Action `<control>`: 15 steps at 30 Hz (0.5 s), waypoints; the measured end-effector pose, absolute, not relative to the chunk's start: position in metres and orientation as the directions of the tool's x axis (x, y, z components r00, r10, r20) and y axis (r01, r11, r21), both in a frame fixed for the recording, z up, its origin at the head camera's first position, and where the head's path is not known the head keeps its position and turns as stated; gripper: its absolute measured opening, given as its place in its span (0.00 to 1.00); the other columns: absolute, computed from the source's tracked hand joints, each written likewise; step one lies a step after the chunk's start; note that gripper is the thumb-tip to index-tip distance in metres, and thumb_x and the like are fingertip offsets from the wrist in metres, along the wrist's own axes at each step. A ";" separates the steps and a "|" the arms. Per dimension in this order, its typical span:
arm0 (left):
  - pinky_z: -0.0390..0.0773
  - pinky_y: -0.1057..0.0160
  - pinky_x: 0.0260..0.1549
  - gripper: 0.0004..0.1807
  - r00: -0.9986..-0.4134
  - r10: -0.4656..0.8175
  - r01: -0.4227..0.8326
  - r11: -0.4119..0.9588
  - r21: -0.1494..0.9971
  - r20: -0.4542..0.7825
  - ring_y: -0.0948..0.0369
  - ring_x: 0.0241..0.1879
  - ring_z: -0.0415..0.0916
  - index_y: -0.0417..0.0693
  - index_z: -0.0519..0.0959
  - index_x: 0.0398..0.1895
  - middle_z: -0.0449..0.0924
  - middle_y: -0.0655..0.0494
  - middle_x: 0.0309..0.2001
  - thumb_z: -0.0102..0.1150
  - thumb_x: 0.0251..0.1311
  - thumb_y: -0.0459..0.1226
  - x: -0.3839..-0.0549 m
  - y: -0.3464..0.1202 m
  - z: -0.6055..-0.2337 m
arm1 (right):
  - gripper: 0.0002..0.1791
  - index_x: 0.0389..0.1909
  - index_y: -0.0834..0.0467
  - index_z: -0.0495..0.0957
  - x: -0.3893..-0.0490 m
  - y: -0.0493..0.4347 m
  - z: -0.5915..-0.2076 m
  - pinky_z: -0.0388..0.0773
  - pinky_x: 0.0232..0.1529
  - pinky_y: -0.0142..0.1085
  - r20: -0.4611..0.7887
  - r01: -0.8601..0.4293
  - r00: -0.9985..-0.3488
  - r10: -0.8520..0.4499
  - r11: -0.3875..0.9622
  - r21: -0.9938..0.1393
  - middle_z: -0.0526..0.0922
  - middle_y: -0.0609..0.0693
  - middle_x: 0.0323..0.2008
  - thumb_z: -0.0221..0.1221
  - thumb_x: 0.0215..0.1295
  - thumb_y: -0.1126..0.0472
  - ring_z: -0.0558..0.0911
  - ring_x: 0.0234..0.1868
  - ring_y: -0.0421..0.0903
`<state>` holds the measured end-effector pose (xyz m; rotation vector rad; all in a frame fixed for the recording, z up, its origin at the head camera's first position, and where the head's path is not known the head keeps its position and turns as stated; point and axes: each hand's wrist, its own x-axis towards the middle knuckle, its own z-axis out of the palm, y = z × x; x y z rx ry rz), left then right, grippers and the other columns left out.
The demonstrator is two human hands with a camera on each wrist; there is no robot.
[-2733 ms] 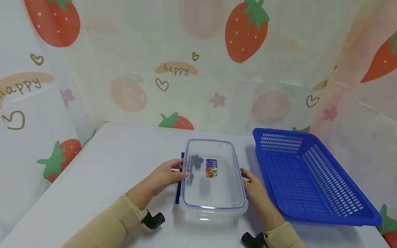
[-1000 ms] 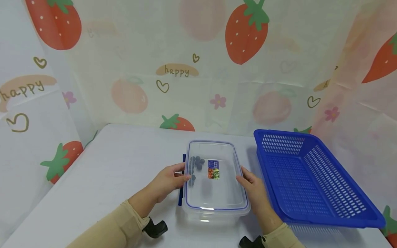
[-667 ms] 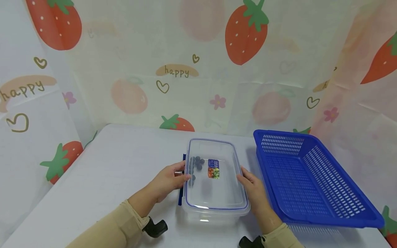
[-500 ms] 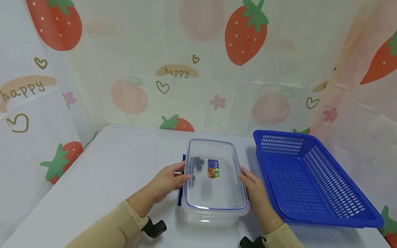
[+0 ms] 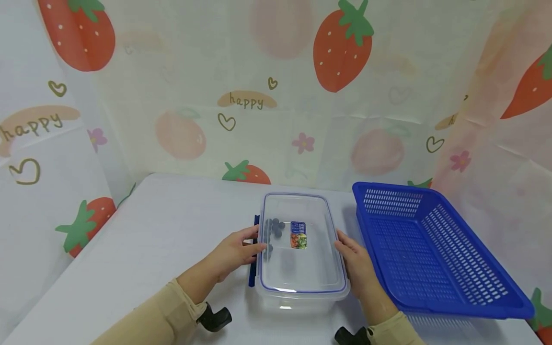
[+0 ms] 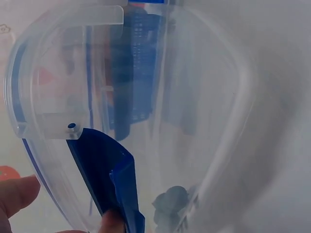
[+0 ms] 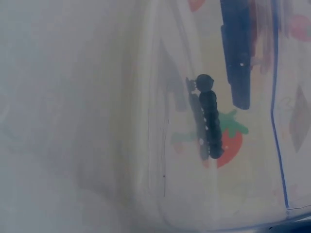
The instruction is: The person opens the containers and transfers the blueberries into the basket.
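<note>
A clear food container (image 5: 310,268) with a blue-rimmed lid and a label stands on the white table between both hands. Several dark blueberries (image 5: 277,226) lie inside, near its left wall; the right wrist view shows the blueberries (image 7: 211,121) through the plastic. On the left side, a blue latch (image 6: 104,170) is swung outward from the lid. My left hand (image 5: 233,251) grips that edge, its thumb (image 6: 17,194) at the lid's rim and a fingertip on the latch. My right hand (image 5: 360,270) holds the right edge with thumb and bent fingers; the latch there is hidden.
A blue perforated basket (image 5: 405,249) stands close to the right of the right hand. The white table (image 5: 181,206) stretches out to the left. Behind it hangs a strawberry-patterned cloth (image 5: 276,124). Each wrist carries a black camera mount (image 5: 215,318).
The right thumb came up onto the lid's right edge, then slid slightly outward to the rim. The left hand keeps its hold, and the container has barely moved.
</note>
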<state>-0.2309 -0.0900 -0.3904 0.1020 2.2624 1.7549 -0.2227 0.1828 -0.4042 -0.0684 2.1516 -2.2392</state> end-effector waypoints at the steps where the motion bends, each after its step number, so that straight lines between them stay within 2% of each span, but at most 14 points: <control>1: 0.78 0.57 0.44 0.33 -0.961 0.216 -0.110 0.269 0.957 -0.172 0.57 0.47 0.73 0.51 0.61 0.67 0.66 0.49 0.58 0.59 0.58 0.42 -0.231 -0.090 -0.390 | 0.28 0.66 0.67 0.54 -0.222 0.183 -0.404 0.50 0.66 0.50 0.012 -0.010 -0.999 -0.045 -0.027 -1.000 0.54 0.61 0.67 0.46 0.67 0.64 0.54 0.67 0.54; 7: 0.79 0.58 0.42 0.33 -0.969 0.190 -0.095 0.293 0.951 -0.156 0.58 0.42 0.74 0.51 0.62 0.66 0.68 0.50 0.53 0.60 0.56 0.42 -0.230 -0.090 -0.388 | 0.25 0.62 0.71 0.60 -0.221 0.182 -0.399 0.51 0.66 0.47 0.089 -0.088 -0.996 0.017 0.027 -0.996 0.60 0.64 0.64 0.49 0.64 0.68 0.59 0.64 0.54; 15: 0.79 0.59 0.42 0.35 -0.969 0.201 -0.082 0.289 0.954 -0.144 0.58 0.38 0.74 0.51 0.60 0.67 0.67 0.49 0.52 0.61 0.56 0.41 -0.228 -0.089 -0.386 | 0.25 0.63 0.71 0.59 -0.220 0.184 -0.397 0.51 0.67 0.45 0.105 -0.105 -0.994 -0.009 0.039 -0.994 0.58 0.63 0.65 0.48 0.66 0.69 0.57 0.66 0.53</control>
